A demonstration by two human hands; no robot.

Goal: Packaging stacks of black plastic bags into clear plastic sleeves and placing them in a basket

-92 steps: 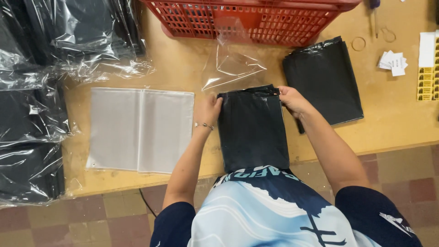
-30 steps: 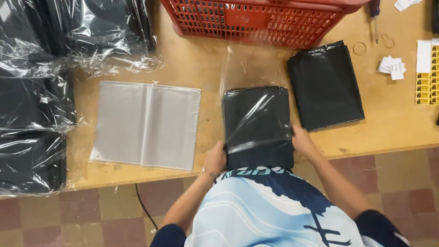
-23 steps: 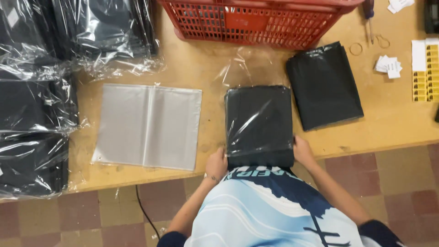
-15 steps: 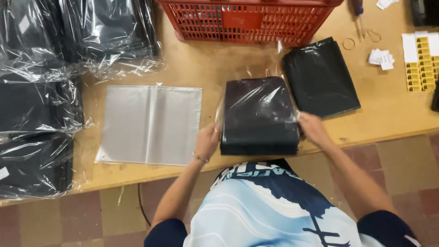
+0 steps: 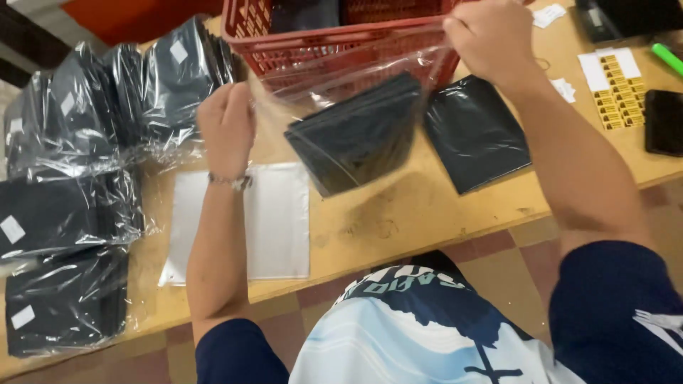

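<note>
A clear plastic bag [image 5: 334, 78] with a folded black garment [image 5: 359, 135] inside hangs in the air above the wooden table [image 5: 413, 213]. My left hand [image 5: 226, 121] grips the bag's left top corner. My right hand [image 5: 491, 39] grips its right top corner, higher up, so the bag tilts. The garment rests at the bottom of the bag. Behind it stands a red plastic basket [image 5: 313, 35].
Another folded black garment [image 5: 475, 131] lies on the table to the right. A stack of empty clear bags [image 5: 274, 220] lies to the left. Several bagged black garments [image 5: 78, 178] pile up at far left. Sticker sheets [image 5: 615, 89] and a dark phone [image 5: 665, 121] lie at right.
The bagged garment lay flat on the table with both hands at its sides. Now both hands have lifted it by the bag's open top, and it hangs in front of the basket.
</note>
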